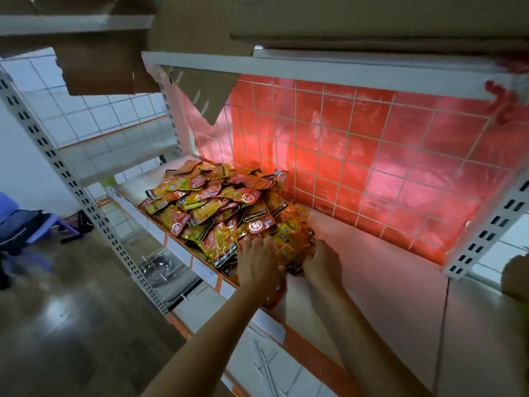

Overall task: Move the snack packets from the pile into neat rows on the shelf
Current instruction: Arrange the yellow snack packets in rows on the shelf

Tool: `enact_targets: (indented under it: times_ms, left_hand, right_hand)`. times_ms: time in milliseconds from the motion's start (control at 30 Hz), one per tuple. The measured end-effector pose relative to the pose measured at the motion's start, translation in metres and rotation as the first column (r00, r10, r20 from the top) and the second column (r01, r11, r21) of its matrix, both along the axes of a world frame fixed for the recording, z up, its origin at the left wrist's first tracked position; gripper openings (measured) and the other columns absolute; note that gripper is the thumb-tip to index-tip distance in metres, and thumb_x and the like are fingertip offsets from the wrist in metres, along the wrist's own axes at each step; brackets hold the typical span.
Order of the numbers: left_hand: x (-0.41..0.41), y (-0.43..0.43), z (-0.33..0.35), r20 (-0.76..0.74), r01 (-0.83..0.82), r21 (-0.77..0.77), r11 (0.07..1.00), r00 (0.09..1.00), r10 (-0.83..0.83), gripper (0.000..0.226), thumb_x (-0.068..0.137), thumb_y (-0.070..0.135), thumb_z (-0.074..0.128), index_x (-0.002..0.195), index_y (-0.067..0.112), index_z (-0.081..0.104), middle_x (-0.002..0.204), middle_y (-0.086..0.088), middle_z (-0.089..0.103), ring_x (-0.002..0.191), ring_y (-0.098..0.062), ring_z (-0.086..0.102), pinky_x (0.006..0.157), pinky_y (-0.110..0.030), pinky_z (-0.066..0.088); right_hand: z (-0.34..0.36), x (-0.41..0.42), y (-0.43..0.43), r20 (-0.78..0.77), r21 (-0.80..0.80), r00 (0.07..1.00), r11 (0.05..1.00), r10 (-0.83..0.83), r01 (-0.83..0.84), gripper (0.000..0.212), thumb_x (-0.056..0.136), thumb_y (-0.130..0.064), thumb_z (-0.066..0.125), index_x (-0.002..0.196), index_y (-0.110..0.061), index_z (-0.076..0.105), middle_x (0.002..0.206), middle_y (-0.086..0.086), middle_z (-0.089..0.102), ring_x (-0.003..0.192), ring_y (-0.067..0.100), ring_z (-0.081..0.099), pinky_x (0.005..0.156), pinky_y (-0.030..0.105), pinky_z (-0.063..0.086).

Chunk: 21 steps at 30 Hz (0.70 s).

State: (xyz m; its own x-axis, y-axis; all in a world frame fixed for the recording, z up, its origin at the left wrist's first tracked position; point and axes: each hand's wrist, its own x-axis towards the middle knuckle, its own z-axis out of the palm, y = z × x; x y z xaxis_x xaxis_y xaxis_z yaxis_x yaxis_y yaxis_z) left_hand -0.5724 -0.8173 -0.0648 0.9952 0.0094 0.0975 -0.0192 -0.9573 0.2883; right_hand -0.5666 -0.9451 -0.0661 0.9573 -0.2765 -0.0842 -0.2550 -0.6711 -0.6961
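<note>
Head view: the pile (pixel 220 207) of snack packets (pixel 257 222) sits on the left half of the shelf (pixel 372 282), heaped against its front lip and reaching back to the wire grid panel (pixel 372 144). Both your hands are at the pile's near right corner, touching it.

Packets: glossy yellow and orange-red foil pouches with a round red-and-white emblem and a dark band lettered KONCHEW. They lie jumbled, overlapping at all angles, with none in rows.

Left hand (pixel 259 262): palm down, fingers curled over the top of a clump at the pile's edge, gripping it. Right hand (pixel 323 262): just beside the left, knuckles up, fingers pushed into the same clump. Its fingertips are buried among the foil, so the grip there appears to be a clasp round the packets rather than a plain press. Both forearms reach in from the lower edge and converge on the clump.

Red sheet behind the grid tints the bare shelf pink. Cardboard boxes (pixel 372 18) rest on the tier above.
</note>
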Motion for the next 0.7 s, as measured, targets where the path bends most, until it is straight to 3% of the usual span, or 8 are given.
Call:
enact_targets:
  times_ms: [100, 267, 400, 500, 567, 633, 700]
  left_hand:
    - [0.001, 0.002, -0.002, 0.049, 0.077, -0.068, 0.995, 0.996, -0.074, 0.068, 0.08, 0.044, 0.071, 0.134, 0.017, 0.039, 0.13, -0.005, 0.045, 0.12, -0.022, 0.043, 0.101, -0.033, 0.036]
    - [-0.003, -0.012, 0.003, 0.174, 0.227, -0.294, 0.928, 0.968, -0.181, 0.072, 0.074, 0.026, 0.078, 0.135, 0.017, 0.041, 0.127, -0.008, 0.041, 0.108, -0.028, 0.053, 0.085, -0.038, 0.048]
    - [-0.004, -0.032, 0.004, 0.363, 0.338, -0.417, 0.843, 0.913, -0.186, 0.059, 0.073, 0.01, 0.078, 0.126, 0.009, 0.052, 0.118, -0.013, 0.049, 0.099, -0.034, 0.054, 0.073, -0.038, 0.045]
    - [-0.011, -0.051, 0.003, 0.444, 0.454, -0.445, 0.772, 0.861, -0.25, 0.037, 0.082, 0.004, 0.068, 0.117, 0.006, 0.059, 0.107, -0.015, 0.059, 0.089, -0.031, 0.057, 0.069, -0.031, 0.04]
    - [-0.018, -0.063, 0.002, 0.437, 0.498, -0.49, 0.715, 0.85, -0.293, 0.024, 0.085, 0.014, 0.066, 0.107, 0.004, 0.063, 0.091, -0.012, 0.065, 0.077, -0.025, 0.058, 0.063, -0.029, 0.037]
    - [-0.027, -0.075, 0.003, 0.336, 0.475, -0.622, 0.622, 0.88, -0.337, 0.022, 0.086, 0.02, 0.068, 0.104, 0.007, 0.066, 0.082, -0.007, 0.068, 0.069, -0.017, 0.058, 0.059, -0.028, 0.041]
    - [-0.033, -0.087, 0.0, 0.248, 0.428, -0.687, 0.587, 0.898, -0.364, 0.021, 0.084, 0.022, 0.071, 0.102, 0.012, 0.068, 0.079, -0.001, 0.068, 0.065, -0.012, 0.057, 0.061, -0.026, 0.042]
  right_hand:
    - [0.004, -0.007, -0.002, 0.002, 0.071, 0.996, 0.994, -0.085, 0.085, 0.021, 0.089, -0.018, 0.051, 0.107, -0.014, 0.063, 0.108, 0.009, 0.066, 0.098, 0.028, 0.06, 0.081, 0.034, 0.05]
    - [0.013, -0.032, -0.022, 0.002, 0.16, 0.979, 0.966, -0.206, 0.203, 0.026, 0.089, -0.016, 0.057, 0.112, -0.006, 0.052, 0.113, 0.016, 0.062, 0.105, 0.034, 0.057, 0.08, 0.035, 0.044]
    - [0.019, -0.06, -0.041, 0.057, 0.234, 0.94, 0.919, -0.337, 0.316, 0.024, 0.092, -0.016, 0.053, 0.113, -0.005, 0.048, 0.11, 0.018, 0.062, 0.102, 0.036, 0.057, 0.073, 0.031, 0.037]
    - [0.016, -0.083, -0.054, 0.105, 0.271, 0.896, 0.879, -0.432, 0.393, 0.023, 0.089, -0.007, 0.054, 0.111, -0.007, 0.049, 0.1, 0.01, 0.061, 0.087, 0.027, 0.055, 0.067, 0.027, 0.034]
    - [0.011, -0.097, -0.062, 0.132, 0.299, 0.852, 0.84, -0.506, 0.453, 0.031, 0.085, -0.001, 0.056, 0.114, -0.01, 0.05, 0.092, 0.003, 0.059, 0.083, 0.023, 0.055, 0.066, 0.028, 0.038]
    - [0.006, -0.109, -0.07, 0.153, 0.318, 0.818, 0.811, -0.554, 0.49, 0.038, 0.08, -0.002, 0.057, 0.116, -0.016, 0.055, 0.092, -0.002, 0.063, 0.085, 0.02, 0.06, 0.072, 0.03, 0.047]
    - [0.003, -0.12, -0.079, 0.154, 0.296, 0.808, 0.807, -0.568, 0.511, 0.037, 0.077, -0.007, 0.058, 0.113, -0.018, 0.061, 0.094, -0.002, 0.069, 0.086, 0.018, 0.064, 0.071, 0.029, 0.05]
